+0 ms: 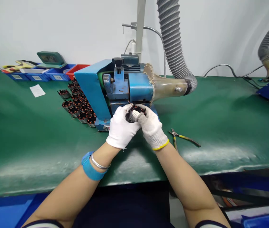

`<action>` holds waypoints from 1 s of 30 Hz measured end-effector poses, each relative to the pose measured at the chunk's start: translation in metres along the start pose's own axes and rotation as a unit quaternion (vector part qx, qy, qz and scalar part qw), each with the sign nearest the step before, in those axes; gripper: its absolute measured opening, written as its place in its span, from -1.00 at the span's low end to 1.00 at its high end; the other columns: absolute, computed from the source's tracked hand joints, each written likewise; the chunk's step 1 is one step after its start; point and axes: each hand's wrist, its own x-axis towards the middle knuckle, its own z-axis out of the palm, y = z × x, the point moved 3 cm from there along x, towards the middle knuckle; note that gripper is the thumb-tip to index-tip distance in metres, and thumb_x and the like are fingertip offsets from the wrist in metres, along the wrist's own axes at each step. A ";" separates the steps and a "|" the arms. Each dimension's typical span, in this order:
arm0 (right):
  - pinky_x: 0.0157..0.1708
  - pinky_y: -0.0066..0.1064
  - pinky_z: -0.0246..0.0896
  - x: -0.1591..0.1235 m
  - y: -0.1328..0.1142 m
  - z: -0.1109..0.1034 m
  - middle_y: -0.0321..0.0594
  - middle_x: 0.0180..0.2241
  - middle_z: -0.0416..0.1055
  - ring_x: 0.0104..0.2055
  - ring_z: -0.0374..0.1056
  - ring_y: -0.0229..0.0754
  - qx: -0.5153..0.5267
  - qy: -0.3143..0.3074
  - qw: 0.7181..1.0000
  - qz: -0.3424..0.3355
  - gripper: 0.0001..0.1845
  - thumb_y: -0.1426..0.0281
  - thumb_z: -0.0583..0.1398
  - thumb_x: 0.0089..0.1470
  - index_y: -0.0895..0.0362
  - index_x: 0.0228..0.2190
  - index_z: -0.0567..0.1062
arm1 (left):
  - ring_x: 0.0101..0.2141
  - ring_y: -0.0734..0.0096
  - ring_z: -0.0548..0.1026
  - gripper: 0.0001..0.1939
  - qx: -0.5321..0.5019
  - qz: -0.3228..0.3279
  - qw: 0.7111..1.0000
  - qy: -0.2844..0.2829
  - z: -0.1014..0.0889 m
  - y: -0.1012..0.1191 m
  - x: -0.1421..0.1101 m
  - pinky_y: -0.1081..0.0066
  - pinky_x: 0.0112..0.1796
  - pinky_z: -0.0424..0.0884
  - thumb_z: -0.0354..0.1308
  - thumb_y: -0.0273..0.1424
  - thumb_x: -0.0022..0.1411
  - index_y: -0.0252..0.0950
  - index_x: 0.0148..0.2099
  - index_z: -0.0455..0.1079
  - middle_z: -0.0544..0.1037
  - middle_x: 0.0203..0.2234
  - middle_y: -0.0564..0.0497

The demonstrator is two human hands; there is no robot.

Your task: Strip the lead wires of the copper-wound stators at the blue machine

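Note:
Both of my gloved hands grip one motor stator [130, 117], a dark ring with copper windings, at the front of a blue belt-driven machine [141, 86]. My left hand [122, 128], in a smooth white glove, closes around the stator's left side. A thin wire [130, 103] sticks up near its fingertips. From the right, my right hand [150, 128], in a knitted glove with a yellow cuff, wraps the stator with its thumb over the top. The fingers hide much of the stator. To the right of my hands lie yellow-handled cutting pliers [186, 138], jaws apart.
Several more stators [77, 103] stand in rows left of the machine. Blue bins [57, 74] and a red bin [76, 70] line the back, near a white paper slip [37, 91]. A grey ribbed hose [172, 34] joins the machine's right-hand funnel. The green tabletop [220, 117] extends rightward.

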 end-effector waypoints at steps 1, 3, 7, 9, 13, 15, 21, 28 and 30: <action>0.01 -0.27 0.35 0.000 0.000 0.000 -0.20 -0.19 0.52 -0.11 0.44 -0.14 0.011 0.001 1.000 0.005 -0.62 0.20 0.25 -0.08 0.11 -0.21 0.45 | -0.16 0.24 0.56 -0.49 0.006 -0.005 1.000 0.004 0.001 0.001 0.001 0.32 -0.10 0.49 0.26 -0.33 -0.08 -0.30 -0.01 0.39 0.56 -0.18 -0.06; 0.01 -0.27 0.34 0.001 0.001 0.000 -0.21 -0.20 0.51 -0.12 0.44 -0.14 0.047 0.004 0.999 0.013 -0.64 0.22 0.26 -0.08 0.11 -0.22 0.45 | -0.15 0.22 0.56 -0.49 0.015 -0.010 1.000 0.008 0.003 0.002 0.002 0.29 -0.10 0.48 0.26 -0.32 -0.07 -0.30 -0.01 0.40 0.56 -0.17 -0.07; 0.00 -0.22 0.35 -0.002 0.007 -0.003 -0.18 -0.20 0.50 -0.14 0.44 -0.12 0.115 0.029 0.993 0.008 -0.59 0.18 0.26 -0.08 0.12 -0.20 0.43 | -0.15 0.19 0.55 -0.49 -0.001 0.012 1.000 -0.004 0.011 0.005 0.002 0.25 -0.09 0.48 0.26 -0.33 -0.06 -0.31 0.00 0.39 0.54 -0.17 -0.09; -0.02 -0.20 0.35 -0.005 0.008 -0.006 -0.15 -0.19 0.50 -0.14 0.44 -0.09 0.096 0.047 0.994 -0.007 -0.55 0.17 0.28 -0.11 0.12 -0.19 0.42 | -0.17 0.20 0.55 -0.49 -0.020 0.023 0.999 -0.025 0.012 0.005 -0.001 0.25 -0.11 0.49 0.26 -0.35 -0.05 -0.31 0.01 0.37 0.53 -0.18 -0.09; -0.07 -0.17 0.39 -0.016 0.007 -0.006 -0.13 -0.17 0.49 -0.14 0.45 -0.04 -0.024 0.017 0.999 -0.023 -0.44 0.20 0.35 -0.22 0.11 -0.14 0.41 | -0.14 0.23 0.53 -0.46 -0.068 0.058 0.995 -0.051 0.001 -0.001 -0.015 0.25 -0.07 0.47 0.27 -0.39 -0.05 -0.31 0.03 0.31 0.49 -0.16 -0.09; -0.06 -0.14 0.39 -0.021 0.004 -0.005 -0.11 -0.14 0.46 -0.12 0.44 -0.02 -0.093 -0.038 0.994 -0.044 -0.37 0.22 0.38 -0.26 0.11 -0.10 0.41 | -0.11 0.24 0.51 -0.44 -0.102 0.037 0.992 -0.063 -0.009 -0.010 -0.022 0.24 -0.05 0.46 0.31 -0.37 -0.07 -0.29 0.02 0.28 0.47 -0.13 -0.10; -0.10 -0.13 0.39 -0.030 -0.019 -0.015 -0.07 -0.09 0.36 -0.14 0.39 -0.04 -0.188 -0.068 0.944 -0.262 -0.35 0.26 0.31 -0.13 0.14 0.03 0.37 | -0.13 0.24 0.52 -0.47 -0.241 -0.142 0.949 -0.146 -0.030 -0.027 -0.027 0.17 -0.04 0.46 0.35 -0.28 -0.06 -0.28 -0.08 0.21 0.49 -0.15 -0.09; -0.01 -0.23 0.39 -0.037 -0.023 0.002 -0.05 -0.01 0.40 0.02 0.38 -0.07 -0.308 -0.187 0.848 -0.388 -0.35 0.59 0.10 0.01 0.09 0.16 0.22 | -0.02 0.19 0.49 -0.36 -0.287 -0.158 0.926 -0.189 -0.029 -0.023 -0.027 0.18 0.03 0.44 0.34 -0.42 -0.06 -0.30 0.07 0.21 0.48 -0.03 -0.14; -0.08 -0.22 0.43 -0.036 -0.020 0.003 -0.06 -0.09 0.44 -0.07 0.42 -0.07 -0.319 -0.183 0.857 -0.361 -0.35 0.58 0.09 -0.01 0.09 0.15 0.23 | 0.00 0.18 0.49 -0.41 -0.298 -0.150 0.919 -0.211 -0.028 -0.022 -0.027 0.17 0.06 0.43 0.32 -0.43 -0.04 -0.31 0.05 0.24 0.50 -0.03 -0.14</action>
